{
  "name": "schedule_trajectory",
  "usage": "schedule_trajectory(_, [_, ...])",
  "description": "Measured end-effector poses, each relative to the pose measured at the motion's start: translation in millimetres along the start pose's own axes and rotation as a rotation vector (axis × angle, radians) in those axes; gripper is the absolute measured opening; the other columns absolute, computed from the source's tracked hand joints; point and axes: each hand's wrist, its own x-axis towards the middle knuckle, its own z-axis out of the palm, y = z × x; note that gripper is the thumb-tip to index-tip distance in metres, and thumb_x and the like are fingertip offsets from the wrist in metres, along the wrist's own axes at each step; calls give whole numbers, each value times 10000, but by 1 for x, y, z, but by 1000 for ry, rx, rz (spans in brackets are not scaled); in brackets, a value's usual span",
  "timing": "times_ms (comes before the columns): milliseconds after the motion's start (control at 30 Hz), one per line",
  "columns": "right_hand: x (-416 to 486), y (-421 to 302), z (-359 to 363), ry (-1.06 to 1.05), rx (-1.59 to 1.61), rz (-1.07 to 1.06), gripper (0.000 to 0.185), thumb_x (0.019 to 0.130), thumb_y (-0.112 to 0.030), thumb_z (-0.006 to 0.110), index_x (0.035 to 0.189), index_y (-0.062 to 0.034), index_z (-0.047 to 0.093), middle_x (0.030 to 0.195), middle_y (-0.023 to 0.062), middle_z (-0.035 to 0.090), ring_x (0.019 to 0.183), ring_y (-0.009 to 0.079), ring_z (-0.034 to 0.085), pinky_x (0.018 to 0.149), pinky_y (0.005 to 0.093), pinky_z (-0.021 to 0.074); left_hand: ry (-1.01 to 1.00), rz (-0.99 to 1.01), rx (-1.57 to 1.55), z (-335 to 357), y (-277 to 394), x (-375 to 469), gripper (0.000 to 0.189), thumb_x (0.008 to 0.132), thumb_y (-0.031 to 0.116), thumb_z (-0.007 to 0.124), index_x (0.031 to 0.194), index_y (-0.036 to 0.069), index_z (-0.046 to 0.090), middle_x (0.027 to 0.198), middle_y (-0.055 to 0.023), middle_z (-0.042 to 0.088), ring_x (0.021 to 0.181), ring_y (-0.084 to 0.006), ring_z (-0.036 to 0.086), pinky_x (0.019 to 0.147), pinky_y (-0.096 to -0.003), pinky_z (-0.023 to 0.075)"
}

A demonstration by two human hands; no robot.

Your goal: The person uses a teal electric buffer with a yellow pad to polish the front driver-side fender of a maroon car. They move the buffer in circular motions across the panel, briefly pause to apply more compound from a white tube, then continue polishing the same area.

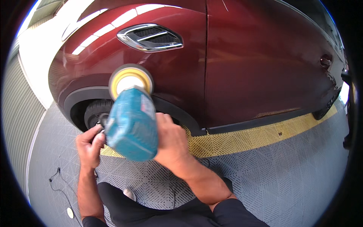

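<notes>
A teal rotary car polisher (133,124) is held in front of me, somewhat blurred. Its round polishing pad (131,74), with a yellow ring and white centre, lies against the dark red front fender (170,71) just above the wheel arch trim (85,92). My right hand (171,139) grips the polisher's right side; the fingers are partly hidden by the body. On the left, my left hand (90,144) has thumb and fingers closed around the dark side handle (103,122). A chrome-framed fender vent (150,37) sits above the pad.
The car's door (255,73) spans the right side, behind a vertical panel gap. Beneath the sill runs a yellow grid strip (238,139), bordering grey floor tiles (255,176). A black cable (61,190) and a pale disc (70,212) lie at lower left. A corrugated shutter (19,119) stands left.
</notes>
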Motion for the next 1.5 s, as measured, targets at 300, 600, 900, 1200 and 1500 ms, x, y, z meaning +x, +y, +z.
schedule_trajectory(300, [-51, 118, -33, 406, 525, -72, 386, 981, -120, 742, 1331, 17, 656, 1230, 155, 756, 1039, 245, 769, 936, 369, 640, -190, 310, 115, 124, 39, 26, 285, 907, 194, 829, 1140, 35, 786, 806, -113, 765, 687, -164, 735, 645, -300, 561])
schedule_trajectory(600, [-41, 66, 2, 77, 76, -17, 407, 848, -231, 825, 1173, -36, 676, 1058, 153, 687, 947, 347, 724, 789, 450, 628, -37, 151, 214, 64, 5, -11, 334, 876, 180, 794, 1131, -34, 768, 769, -109, 728, 664, -161, 686, 659, -282, 528])
schedule_trajectory(900, [-51, 120, -51, 263, 172, 109, 351, 898, -213, 835, 1156, -14, 703, 1078, 113, 718, 940, 232, 755, 813, 341, 623, -127, 338, 121, 133, 12, 21, 349, 899, 192, 797, 1151, -44, 747, 810, -96, 729, 687, -145, 653, 671, -278, 513])
schedule_trajectory(1200, [-67, 128, -64, 265, 253, 39, 394, 864, -252, 824, 1134, -28, 644, 1031, 142, 682, 918, 328, 710, 771, 419, 594, -158, 277, 103, 159, 25, -6, 312, 894, 155, 810, 1150, -16, 759, 789, -120, 738, 684, -174, 700, 677, -297, 541])
schedule_trajectory(1500, [15, 73, -208, 329, -16, -209, 228, 764, -84, 816, 964, -5, 738, 861, 183, 764, 818, 270, 778, 742, 383, 600, -86, 178, -247, 173, 118, 67, 318, 997, 177, 762, 1173, -86, 732, 798, 20, 654, 759, -61, 556, 684, -250, 487])
